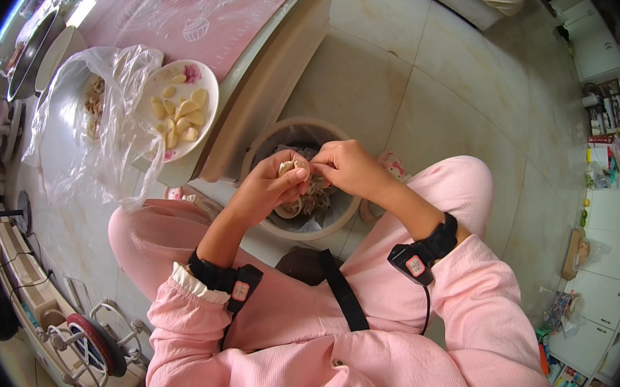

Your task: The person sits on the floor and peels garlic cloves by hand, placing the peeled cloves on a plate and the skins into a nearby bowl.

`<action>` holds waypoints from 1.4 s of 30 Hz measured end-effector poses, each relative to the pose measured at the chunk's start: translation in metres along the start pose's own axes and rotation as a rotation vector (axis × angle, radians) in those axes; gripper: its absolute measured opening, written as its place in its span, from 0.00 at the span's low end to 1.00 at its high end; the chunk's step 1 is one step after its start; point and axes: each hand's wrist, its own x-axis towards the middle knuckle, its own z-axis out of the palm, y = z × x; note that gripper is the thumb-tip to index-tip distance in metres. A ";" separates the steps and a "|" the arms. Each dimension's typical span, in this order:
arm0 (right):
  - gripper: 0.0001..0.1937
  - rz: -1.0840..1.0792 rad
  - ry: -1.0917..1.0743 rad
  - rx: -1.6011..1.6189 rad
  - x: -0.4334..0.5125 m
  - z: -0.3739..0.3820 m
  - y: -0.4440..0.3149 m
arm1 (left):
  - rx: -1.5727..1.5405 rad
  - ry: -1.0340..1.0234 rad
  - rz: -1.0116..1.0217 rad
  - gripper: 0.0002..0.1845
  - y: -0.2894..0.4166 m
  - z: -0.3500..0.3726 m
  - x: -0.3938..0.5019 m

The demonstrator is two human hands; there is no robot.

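My left hand (274, 182) holds a pale piece of garlic (293, 165) in its skin, between thumb and curled fingers. Thumb and fingertips of my right hand (352, 167) are pinched together at the garlic's right side; whether they grip a bit of skin is too small to tell. Both hands are above a round bin (335, 229) between my knees, where papery garlic skins (318, 197) lie in a plastic liner. To the left, at the table's corner, a white flowered plate (211, 87) bears several peeled garlic cloves (186, 109).
A clear plastic bag (128, 78) with unpeeled garlic (94, 100) inside lies beside the plate and hangs past the table edge. A pink baking mat (194, 2) covers the tabletop. At lower left stands a wheeled frame (98, 344); white cabinets (604, 250) line the right.
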 end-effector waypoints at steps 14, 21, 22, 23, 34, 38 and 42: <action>0.12 -0.097 0.086 0.287 0.000 -0.002 -0.012 | -0.096 0.039 -0.020 0.09 -0.006 -0.005 0.003; 0.13 -0.103 -0.048 0.214 0.001 -0.001 -0.013 | -0.115 0.042 -0.041 0.08 -0.008 -0.003 0.005; 0.12 -0.095 -0.036 0.220 0.001 -0.001 -0.013 | -0.119 0.042 -0.056 0.08 -0.009 -0.003 0.006; 0.11 -0.078 -0.025 0.223 0.001 0.000 -0.012 | -0.110 0.035 -0.048 0.09 -0.009 -0.003 0.006; 0.12 -0.068 0.108 0.338 0.004 -0.001 -0.011 | -0.302 0.097 -0.116 0.15 -0.014 -0.010 0.004; 0.12 -0.170 0.155 0.252 0.003 -0.003 -0.013 | -0.259 0.090 -0.051 0.11 -0.011 -0.003 0.003; 0.12 -0.247 0.194 0.174 0.005 -0.004 -0.015 | -0.243 0.008 -0.017 0.09 -0.004 0.003 0.000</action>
